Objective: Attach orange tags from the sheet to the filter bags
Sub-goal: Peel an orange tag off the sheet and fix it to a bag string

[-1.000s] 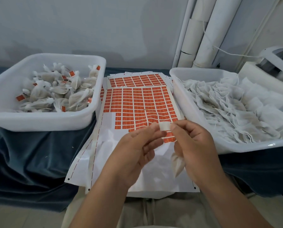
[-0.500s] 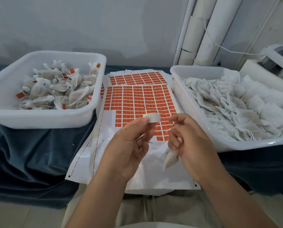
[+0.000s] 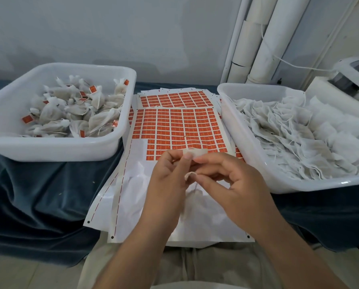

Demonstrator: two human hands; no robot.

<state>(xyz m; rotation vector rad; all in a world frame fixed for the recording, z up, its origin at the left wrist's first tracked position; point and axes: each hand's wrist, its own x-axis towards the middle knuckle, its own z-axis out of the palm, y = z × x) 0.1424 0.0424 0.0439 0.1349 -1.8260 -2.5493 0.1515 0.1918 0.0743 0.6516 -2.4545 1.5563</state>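
Note:
The sheet of orange tags (image 3: 178, 126) lies in the middle, its near rows peeled down to bare white backing. My left hand (image 3: 168, 184) pinches one tag (image 3: 195, 152) above the sheet, its pale back facing me. My right hand (image 3: 233, 184) is against the left one, its fingertips at the tag, and it holds a white filter bag (image 3: 192, 200) that hangs between the two hands. The bag's neck (image 3: 189, 175) shows at my fingertips. Much of the bag blends into the white backing behind it.
A white tub (image 3: 55, 147) on the left holds filled bags with orange tags (image 3: 95, 119). A white tub (image 3: 299, 184) on the right holds several flat untagged filter bags (image 3: 289, 138). Blue cloth (image 3: 39, 195) covers the table. White pipes (image 3: 258, 49) stand behind.
My hands have closed together. The tag in my left hand has come over to my right fingertips, and the bag now hangs between the hands instead of under the right one.

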